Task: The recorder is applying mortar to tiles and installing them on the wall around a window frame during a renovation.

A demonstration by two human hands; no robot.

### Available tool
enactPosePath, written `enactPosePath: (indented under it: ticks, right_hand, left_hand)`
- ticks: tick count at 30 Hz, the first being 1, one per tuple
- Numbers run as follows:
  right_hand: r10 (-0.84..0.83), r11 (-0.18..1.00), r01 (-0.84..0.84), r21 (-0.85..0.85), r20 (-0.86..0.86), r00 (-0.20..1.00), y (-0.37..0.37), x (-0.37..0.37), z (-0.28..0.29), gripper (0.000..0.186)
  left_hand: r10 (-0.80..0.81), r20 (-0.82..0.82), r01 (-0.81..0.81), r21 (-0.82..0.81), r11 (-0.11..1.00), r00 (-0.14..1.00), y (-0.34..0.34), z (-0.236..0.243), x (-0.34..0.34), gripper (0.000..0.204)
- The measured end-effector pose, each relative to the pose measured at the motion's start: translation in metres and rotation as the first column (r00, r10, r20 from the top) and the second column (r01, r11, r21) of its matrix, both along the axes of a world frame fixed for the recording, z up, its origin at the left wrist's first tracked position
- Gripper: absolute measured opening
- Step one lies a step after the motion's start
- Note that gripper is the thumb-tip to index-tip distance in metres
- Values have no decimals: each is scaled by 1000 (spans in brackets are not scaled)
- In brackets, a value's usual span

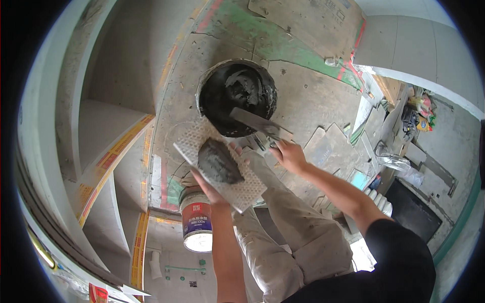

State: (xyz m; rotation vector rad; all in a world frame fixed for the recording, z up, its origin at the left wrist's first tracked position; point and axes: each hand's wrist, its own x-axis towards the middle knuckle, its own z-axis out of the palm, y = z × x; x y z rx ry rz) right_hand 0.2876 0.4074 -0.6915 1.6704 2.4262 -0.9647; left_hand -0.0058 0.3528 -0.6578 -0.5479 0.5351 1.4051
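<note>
My left hand point(208, 189) holds up a pale rectangular tile point(250, 192) from below, with its bumpy, patterned back facing up. A thick mound of dark grey mortar point(220, 162) lies on the middle of that back. In my right hand point(291, 156) is the handle of a trowel point(255, 122). Its flat blade is smeared with grey and reaches over the near rim of a round bucket point(201, 88). Wet dark mortar point(242, 86) coats the inside of the bucket, which stands just beyond the tile. The trowel blade is apart from the tile.
A labelled white, red and blue pail point(197, 222) stands beside my left forearm. Pale shelving point(118, 134) with orange tape curves along the left. Worn protective boards point(303, 83) cover the floor. A fan point(393, 160), a dark panel point(414, 202) and loose bags point(423, 113) lie at right.
</note>
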Motion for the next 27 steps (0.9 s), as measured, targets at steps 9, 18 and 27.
enactPosePath:
  ticks: [9, 18, 27]
  right_hand:
    - [-77, 997, 70, 42, 177, 981, -62, 36, -71, 25]
    - [-39, 974, 13, -226, -111, 993, -39, 14, 22, 42]
    - [-346, 672, 447, -591, 283, 895, -58, 38, 61, 84]
  left_hand:
    - [-92, -51, 88, -77, 993, 994, -88, 53, -12, 103]
    - [-76, -70, 67, -126, 990, 995, -83, 85, 0, 103]
    - [-8, 103, 6, 23, 1000, 995, -52, 195, 1, 110]
